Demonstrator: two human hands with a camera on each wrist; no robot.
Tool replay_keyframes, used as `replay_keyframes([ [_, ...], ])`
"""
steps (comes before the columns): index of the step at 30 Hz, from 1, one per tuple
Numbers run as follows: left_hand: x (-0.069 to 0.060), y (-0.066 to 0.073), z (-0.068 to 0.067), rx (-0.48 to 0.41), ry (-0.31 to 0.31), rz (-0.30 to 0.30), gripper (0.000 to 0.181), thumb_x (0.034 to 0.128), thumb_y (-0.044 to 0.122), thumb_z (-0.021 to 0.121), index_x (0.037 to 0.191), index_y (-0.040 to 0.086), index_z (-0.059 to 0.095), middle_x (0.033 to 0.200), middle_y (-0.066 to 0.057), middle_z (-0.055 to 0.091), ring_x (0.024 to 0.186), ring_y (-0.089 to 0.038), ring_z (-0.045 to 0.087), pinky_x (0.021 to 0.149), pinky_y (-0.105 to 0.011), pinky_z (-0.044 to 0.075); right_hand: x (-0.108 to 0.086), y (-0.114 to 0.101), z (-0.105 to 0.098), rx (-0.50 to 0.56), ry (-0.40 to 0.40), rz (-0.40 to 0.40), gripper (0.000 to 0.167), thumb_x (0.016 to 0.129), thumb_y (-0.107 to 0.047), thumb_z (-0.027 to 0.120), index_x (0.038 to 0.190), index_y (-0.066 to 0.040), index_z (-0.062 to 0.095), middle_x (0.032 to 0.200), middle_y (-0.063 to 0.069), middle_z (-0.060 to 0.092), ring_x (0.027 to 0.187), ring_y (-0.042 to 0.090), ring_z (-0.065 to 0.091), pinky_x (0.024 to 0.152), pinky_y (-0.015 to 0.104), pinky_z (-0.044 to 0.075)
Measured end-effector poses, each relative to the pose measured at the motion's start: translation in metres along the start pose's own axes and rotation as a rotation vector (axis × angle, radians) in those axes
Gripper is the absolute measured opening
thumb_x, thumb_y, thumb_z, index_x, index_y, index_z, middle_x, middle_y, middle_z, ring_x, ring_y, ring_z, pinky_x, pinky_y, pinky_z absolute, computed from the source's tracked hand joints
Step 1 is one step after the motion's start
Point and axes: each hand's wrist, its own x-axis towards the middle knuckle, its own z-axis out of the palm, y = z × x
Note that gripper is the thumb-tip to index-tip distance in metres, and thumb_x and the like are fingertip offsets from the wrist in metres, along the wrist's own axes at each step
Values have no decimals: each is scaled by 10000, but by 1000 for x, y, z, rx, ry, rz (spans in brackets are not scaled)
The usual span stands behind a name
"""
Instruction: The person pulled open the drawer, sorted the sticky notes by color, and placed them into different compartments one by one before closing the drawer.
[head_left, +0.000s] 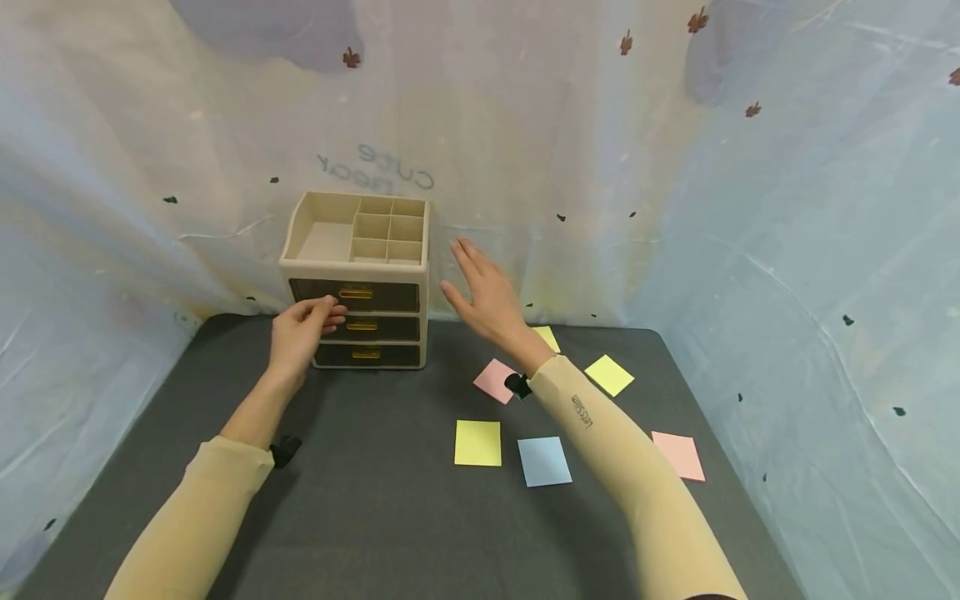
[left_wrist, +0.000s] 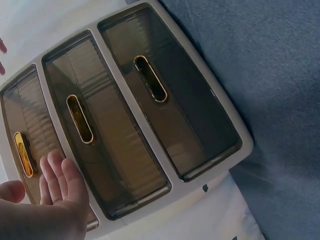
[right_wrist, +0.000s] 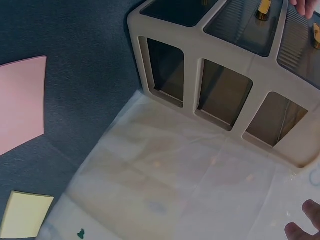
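A cream desktop organizer (head_left: 358,268) with three dark see-through drawers stands at the back of the table, all drawers pushed in. My left hand (head_left: 302,332) is in front of the top drawer (head_left: 397,297), left of its gold handle (head_left: 356,293). In the left wrist view its slightly bent fingers (left_wrist: 59,176) and thumb are apart, with nothing between them. My right hand (head_left: 487,296) is raised to the right of the organizer, fingers extended and holding nothing. Only its fingertips (right_wrist: 312,212) show in the right wrist view.
Sticky note pads lie on the dark table (head_left: 360,500): yellow (head_left: 477,442), blue (head_left: 544,461), pink (head_left: 494,381) and more at the right, some partly behind my right arm. Divided compartments (head_left: 388,227) top the organizer. A patterned curtain (head_left: 510,125) hangs close behind.
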Motion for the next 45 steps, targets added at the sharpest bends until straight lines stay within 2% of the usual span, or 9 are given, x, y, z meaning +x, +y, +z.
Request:
replay_keyframes([
  [7,9,-1,3,-76,-50,-46,590,1078,448,544,1401,-43,598,1003,129,739,943,-47,716,922,-276,594,22,-8,4,-51,-80,34,688,1105,-452,448,1674,-133,230,1733,51,218,1575,239,258,1273,458,253],
  [15,15,-2,9,-115,-93,-55,582,1092,414,529,1389,-81,606,1098,-18,775,958,-127,745,878,-232,603,39,-9,9,-69,-167,50,689,1122,-516,329,1687,-157,165,1753,-23,122,1603,168,140,1295,503,166],
  [19,14,4,12,-100,-102,-61,562,1104,395,506,1381,-82,613,1196,-125,750,991,-161,746,883,-237,604,45,-8,11,-106,-188,37,687,1124,-528,287,1690,-168,135,1756,-18,106,1607,192,128,1292,520,165],
  [22,9,14,14,-103,-111,-72,543,1110,373,502,1362,-92,623,1207,-157,742,991,-166,747,928,-293,603,48,-8,12,-126,-199,34,691,1123,-542,259,1691,-173,124,1757,-20,96,1608,207,128,1290,525,166],
  [25,6,19,16,-119,-120,-78,526,1114,344,499,1349,-111,621,1159,-127,756,976,-159,750,978,-361,590,48,-9,13,-140,-216,36,693,1123,-546,228,1692,-170,103,1758,-27,71,1610,200,107,1293,520,158],
  [29,12,12,16,-138,-117,-71,533,1112,351,499,1347,-113,617,1075,-32,767,955,-134,747,991,-386,584,49,-10,14,-141,-227,26,688,1130,-524,224,1689,-146,90,1759,-2,67,1613,199,85,1302,491,139],
  [34,18,3,17,-129,-112,-56,592,1096,424,505,1352,-97,618,1016,55,753,934,-89,737,965,-348,594,50,-9,13,-154,-237,12,686,1134,-510,234,1686,-131,86,1758,16,63,1614,211,76,1307,464,126],
  [45,14,8,16,-126,-109,-66,610,1088,444,514,1346,-99,618,973,79,745,931,-84,729,935,-313,601,51,-10,15,-185,-263,-5,685,1136,-508,201,1683,-124,51,1756,17,19,1616,225,57,1314,420,83],
])
